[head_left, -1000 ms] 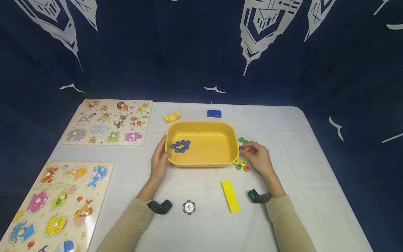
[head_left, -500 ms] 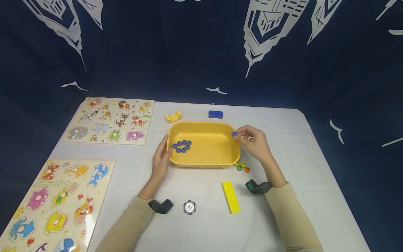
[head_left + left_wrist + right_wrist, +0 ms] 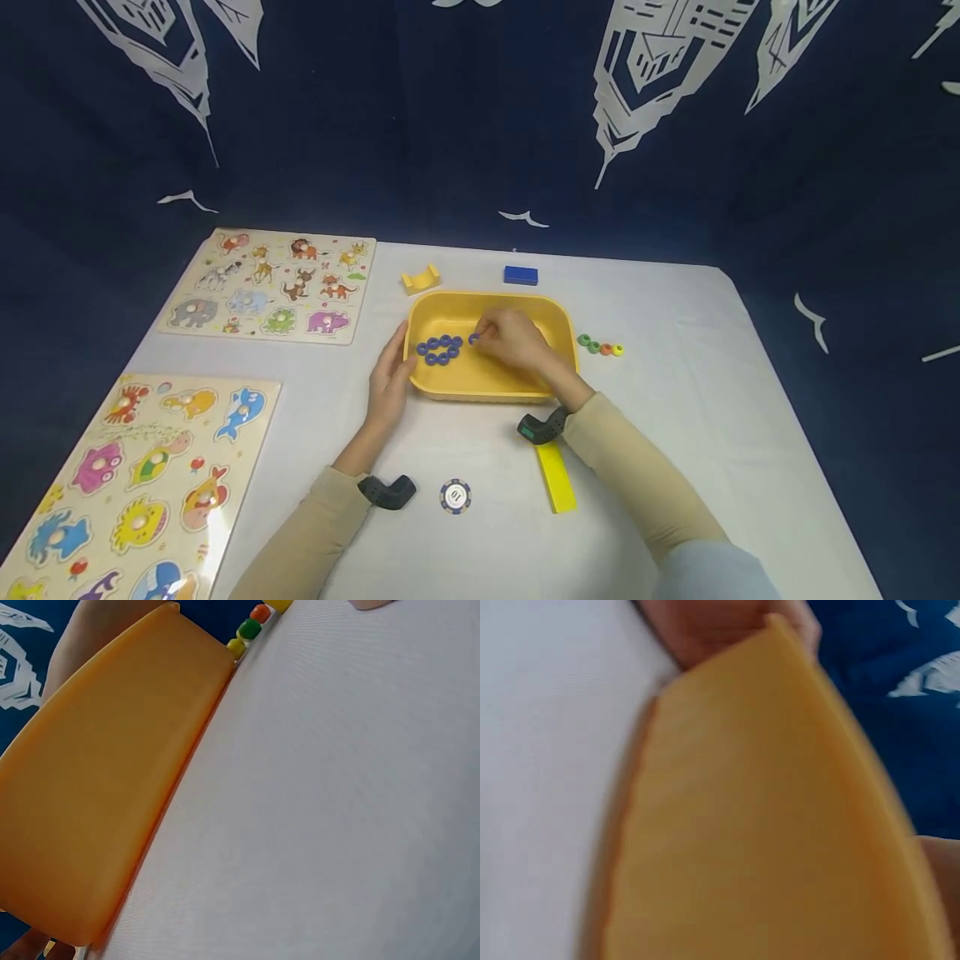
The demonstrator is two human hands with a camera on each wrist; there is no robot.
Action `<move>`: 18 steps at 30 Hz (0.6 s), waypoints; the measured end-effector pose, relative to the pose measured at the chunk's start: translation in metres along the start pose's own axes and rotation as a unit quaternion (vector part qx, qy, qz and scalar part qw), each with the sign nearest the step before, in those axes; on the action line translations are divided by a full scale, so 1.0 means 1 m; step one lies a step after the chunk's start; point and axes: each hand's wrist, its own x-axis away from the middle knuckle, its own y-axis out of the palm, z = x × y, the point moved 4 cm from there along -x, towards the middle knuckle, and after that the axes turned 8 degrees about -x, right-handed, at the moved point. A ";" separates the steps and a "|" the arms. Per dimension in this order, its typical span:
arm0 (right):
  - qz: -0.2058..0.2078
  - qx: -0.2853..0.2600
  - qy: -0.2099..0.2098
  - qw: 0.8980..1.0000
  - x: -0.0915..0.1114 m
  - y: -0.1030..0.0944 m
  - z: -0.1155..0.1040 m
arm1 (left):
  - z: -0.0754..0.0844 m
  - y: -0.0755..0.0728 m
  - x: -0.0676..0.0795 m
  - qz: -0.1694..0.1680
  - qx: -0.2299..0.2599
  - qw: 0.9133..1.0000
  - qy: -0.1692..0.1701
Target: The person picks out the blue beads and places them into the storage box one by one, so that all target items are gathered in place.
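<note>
A yellow plastic tray [image 3: 480,385] stands on the white cloth, and my left hand [image 3: 386,390] grips its left end, thumb by the rim. Over the tray floor, my right hand [image 3: 516,340] pinches a blue bead [image 3: 474,339] between thumb and fingertips. Just left of that bead, several blue beads [image 3: 432,343] lie in a loose ring inside the tray. In the right wrist view the tray's outer wall [image 3: 727,802] fills most of the picture, blurred. The fingers of my right hand are partly hidden behind its back.
Right of the tray lies a row of green, orange and yellow beads [image 3: 594,347]. More beads [image 3: 250,629] show in the left wrist view. A yellow block [image 3: 556,479], a poker chip [image 3: 455,497], a blue block [image 3: 521,275], a yellow arch [image 3: 421,279] and two puzzle boards [image 3: 266,287] surround the tray.
My right hand has lifted the blue bead from beside the tray's right end and carried it left over the rim into the tray. My left hand keeps its grip on the tray.
</note>
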 end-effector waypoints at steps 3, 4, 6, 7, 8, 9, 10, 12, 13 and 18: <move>-0.023 0.022 0.003 0.999 -0.006 0.013 -0.001 | 0.001 0.000 0.000 -0.003 -0.001 1.000 -0.001; -0.031 0.023 0.005 0.999 -0.008 0.017 -0.001 | 0.001 0.000 0.000 -0.003 -0.001 1.000 -0.001; -0.039 0.022 -0.001 0.999 -0.010 0.021 0.000 | 0.001 0.001 0.000 -0.005 0.001 1.000 -0.001; -0.042 0.017 -0.003 0.999 -0.011 0.022 0.000 | 0.002 0.001 0.000 -0.006 0.002 1.000 -0.001; -0.041 0.011 -0.006 0.999 -0.010 0.022 0.001 | 0.002 0.001 0.000 -0.006 0.003 1.000 -0.001; -0.036 0.001 -0.007 0.999 -0.009 0.021 0.002 | 0.002 0.001 0.000 -0.006 0.003 1.000 -0.001; -0.028 -0.007 -0.010 1.000 -0.006 0.019 0.002 | 0.002 0.001 0.000 -0.006 0.002 1.000 -0.001; -0.003 -0.033 -0.019 0.999 0.001 0.012 0.003 | 0.002 0.002 0.000 -0.005 0.001 1.000 -0.003; 0.016 -0.048 -0.031 0.998 0.006 0.007 0.004 | 0.002 0.002 0.000 -0.005 -0.001 1.000 -0.003; 0.148 -0.116 -0.103 0.977 0.041 -0.028 0.015 | 0.001 0.000 0.001 -0.001 -0.008 1.000 -0.004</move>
